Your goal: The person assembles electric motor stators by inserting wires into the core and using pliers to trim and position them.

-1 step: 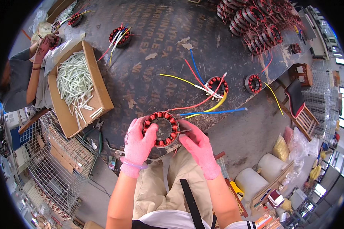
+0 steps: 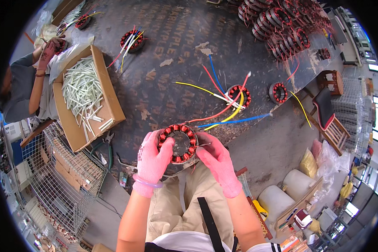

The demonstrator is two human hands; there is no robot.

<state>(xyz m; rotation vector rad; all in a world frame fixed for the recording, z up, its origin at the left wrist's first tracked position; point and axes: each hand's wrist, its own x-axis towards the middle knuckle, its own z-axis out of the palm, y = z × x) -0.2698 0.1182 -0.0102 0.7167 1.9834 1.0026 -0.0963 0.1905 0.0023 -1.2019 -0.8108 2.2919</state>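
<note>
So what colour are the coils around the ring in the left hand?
The coils are shiny red; the head view shows them best.

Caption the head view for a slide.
Pink-gloved left hand holds a red-wound ring, right hand at its edge; cardboard box of white tubes to their left.

Right at the near edge of the table (image 2: 168, 96), a stator ring (image 2: 192, 142) sits between the left hand (image 2: 154, 159) and the right hand (image 2: 215, 159), with a second ring (image 2: 246, 95) beyond it to the right, a third ring (image 2: 274, 92) further right still, and the stacked rings (image 2: 275, 19) behind both. Over on the left it's a box (image 2: 109, 92) with tubes (image 2: 82, 84) in it, pliers (image 2: 110, 153) and a wire cage (image 2: 67, 176) nearer than it, a co-worker (image 2: 23, 84) past its left side, while a chair (image 2: 324, 107) stands off the table's right.
</note>
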